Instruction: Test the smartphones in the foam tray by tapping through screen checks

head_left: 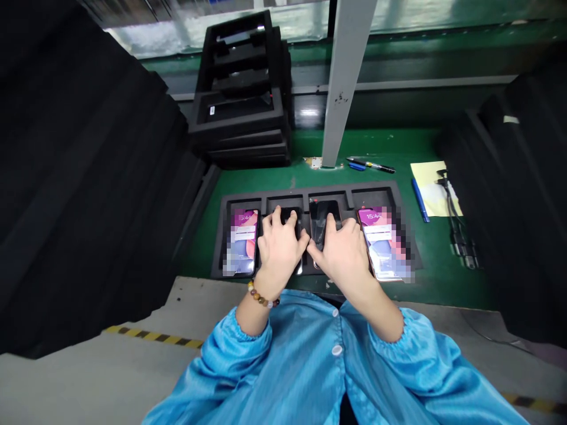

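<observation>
A black foam tray (374,196) lies in front of me, with phones in its compartments. My left hand (280,243), a beaded bracelet at its wrist, rests over a dark-screened phone (290,216) with fingers spread, covering most of it. On the neighbouring dark phone (319,219), my right hand (345,248) has its index finger stretched onto the glass and its thumb near the left edge. The outer left phone (243,242) and the outer right phone (380,242) have lit screens, partly pixelated. Neither hand appears to lift anything.
Stacked black foam trays (241,121) stand behind, left of a grey post (348,77). Tall dark stacks flank both sides. Right of the post lie a black pen (372,164), a blue pen (420,200), yellow paper (432,189) and dark cables (458,236) on the green tabletop.
</observation>
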Available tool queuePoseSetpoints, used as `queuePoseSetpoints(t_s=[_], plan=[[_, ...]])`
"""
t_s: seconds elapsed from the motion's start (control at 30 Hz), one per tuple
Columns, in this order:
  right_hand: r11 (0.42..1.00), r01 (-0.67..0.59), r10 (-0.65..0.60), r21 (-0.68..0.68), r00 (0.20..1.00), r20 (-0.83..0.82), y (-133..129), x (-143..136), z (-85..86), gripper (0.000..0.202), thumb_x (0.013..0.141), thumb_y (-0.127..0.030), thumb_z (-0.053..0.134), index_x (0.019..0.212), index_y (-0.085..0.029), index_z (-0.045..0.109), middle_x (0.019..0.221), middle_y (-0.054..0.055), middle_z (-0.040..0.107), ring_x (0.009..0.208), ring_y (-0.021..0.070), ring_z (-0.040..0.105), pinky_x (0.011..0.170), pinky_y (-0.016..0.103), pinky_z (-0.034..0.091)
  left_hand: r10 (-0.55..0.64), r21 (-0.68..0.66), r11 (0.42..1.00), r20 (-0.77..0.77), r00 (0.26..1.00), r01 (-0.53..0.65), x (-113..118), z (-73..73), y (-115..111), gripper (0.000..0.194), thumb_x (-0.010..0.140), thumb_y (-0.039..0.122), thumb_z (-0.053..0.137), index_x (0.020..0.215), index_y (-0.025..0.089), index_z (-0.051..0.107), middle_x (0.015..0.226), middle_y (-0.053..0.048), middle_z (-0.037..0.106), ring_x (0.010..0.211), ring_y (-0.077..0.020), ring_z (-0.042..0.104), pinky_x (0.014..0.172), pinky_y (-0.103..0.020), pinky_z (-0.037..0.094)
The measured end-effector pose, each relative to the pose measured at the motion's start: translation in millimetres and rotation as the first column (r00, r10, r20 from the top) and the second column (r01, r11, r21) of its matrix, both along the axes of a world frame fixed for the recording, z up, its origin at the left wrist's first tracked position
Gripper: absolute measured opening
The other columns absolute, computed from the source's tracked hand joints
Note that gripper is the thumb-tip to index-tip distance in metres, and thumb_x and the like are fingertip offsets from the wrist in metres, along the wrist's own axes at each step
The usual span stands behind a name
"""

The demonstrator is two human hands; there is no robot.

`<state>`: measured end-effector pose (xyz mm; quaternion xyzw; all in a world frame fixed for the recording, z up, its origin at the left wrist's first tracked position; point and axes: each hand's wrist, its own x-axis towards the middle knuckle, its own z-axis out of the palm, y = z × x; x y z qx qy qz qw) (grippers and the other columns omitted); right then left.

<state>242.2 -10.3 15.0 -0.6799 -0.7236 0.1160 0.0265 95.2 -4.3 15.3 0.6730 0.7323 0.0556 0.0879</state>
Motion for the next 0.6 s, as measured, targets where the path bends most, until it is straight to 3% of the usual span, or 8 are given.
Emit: queuePoseSetpoints(t_s=[0.2,0.27,0.33,0.47,0.53,0.6], plan=[[1.0,-0.02,0.02,0.017,1.0,0.015,-14,6,7.0,0.068,0.1,-0.047,0.064,0.149,0.0,0.059,0.123,0.033,0.064,0.108,0.0442,0.066,0.093,0.056,0.052,0.003,0.067,0.998,0.018,1.0,-0.004,-3,-3.3,-4,0.049,0.096,0.041,0.074,0.141,0.025,0.077,0.161,-0.016,0.059,0.14,-0.0453,0.06,0.097,-0.056,0.066],[0.998,-0.045,0.045,0.037,0.999,-0.003,-22,12,8.7,0.069,0.103,-0.051,0.061,0.151,-0.002,0.059,0.13,0.034,0.065,0.114,0.0451,0.066,0.096,0.058,0.052,0.0,0.079,0.997,0.027,1.0,-0.002,-4,-3.4,-6,0.048,0.098,0.042,0.073,0.142,0.023,0.076,0.161,-0.016,0.059,0.142,-0.0451,0.059,0.097,-0.056,0.066],[0.991,-0.086,0.095,0.102,0.991,-0.089,-29,27,9.4,0.069,0.106,-0.057,0.057,0.155,-0.007,0.058,0.139,0.031,0.065,0.125,0.0447,0.064,0.103,0.059,0.052,-0.025,0.125,0.992,0.078,0.997,0.015,-13,-1.3,-11,0.049,0.102,0.045,0.07,0.144,0.022,0.074,0.161,-0.016,0.06,0.145,-0.0432,0.057,0.107,-0.057,0.063],[0.961,-0.065,0.147,0.27,0.945,-0.294,-48,99,7.3,0.054,0.109,-0.054,0.055,0.155,-0.024,0.061,0.143,0.016,0.073,0.136,0.0369,0.064,0.117,0.057,0.049,-0.17,0.3,0.949,0.226,0.959,0.098,-66,7.2,-32,0.042,0.106,0.044,0.068,0.143,0.024,0.074,0.154,-0.013,0.065,0.146,-0.0325,0.059,0.125,-0.051,0.051],[0.954,0.03,0.064,0.299,0.952,-0.299,-61,142,3.8,0.049,0.11,-0.051,0.055,0.151,-0.029,0.065,0.14,0.013,0.076,0.144,0.0388,0.061,0.121,0.062,0.045,-0.159,0.367,0.927,0.207,0.965,0.074,-104,8.8,-46,0.033,0.106,0.043,0.068,0.133,0.028,0.08,0.15,-0.011,0.068,0.141,-0.0312,0.062,0.124,-0.053,0.05],[0.968,0.054,0.035,0.244,0.938,-0.345,-74,176,-1.7,0.042,0.107,-0.05,0.06,0.143,-0.031,0.072,0.144,0.011,0.073,0.145,0.0384,0.062,0.12,0.06,0.047,-0.127,0.354,0.934,0.189,0.974,0.052,-140,6.2,-58,0.025,0.105,0.044,0.068,0.118,0.031,0.085,0.15,-0.009,0.069,0.14,-0.0325,0.062,0.124,-0.056,0.049]])
